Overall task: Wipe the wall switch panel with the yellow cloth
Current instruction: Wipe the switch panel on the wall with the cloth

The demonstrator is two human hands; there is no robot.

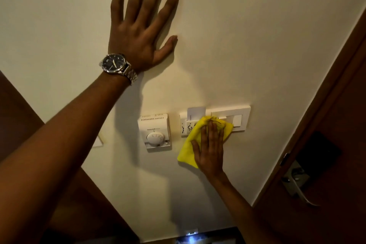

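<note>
Skin of a bare left forearm crosses the picture from the lower left edge up to a silver metal wristwatch with a dark dial (116, 65). Above it the left hand (141, 25) lies flat against the cream painted wall (257, 35), fingers spread apart and holding nothing. Lower on the wall, right of that forearm, sits a white plastic thermostat with a round dial (154, 131). Just beside it to the right is the white rectangular wall switch panel (236, 118), with a white card (196, 114) standing in the slot at its upper left corner (the printing on it is too small to read). The folded yellow cloth (190, 148) covers the middle and lower left part of the panel and hangs down past its bottom edge onto the wall. The right hand (211, 148) presses flat on the cloth, fingers straight and together, pinning it to the panel rather than clutching it. At the right edge stands a dark brown wooden door (326, 115) with a silver lever handle (297, 184).
</note>
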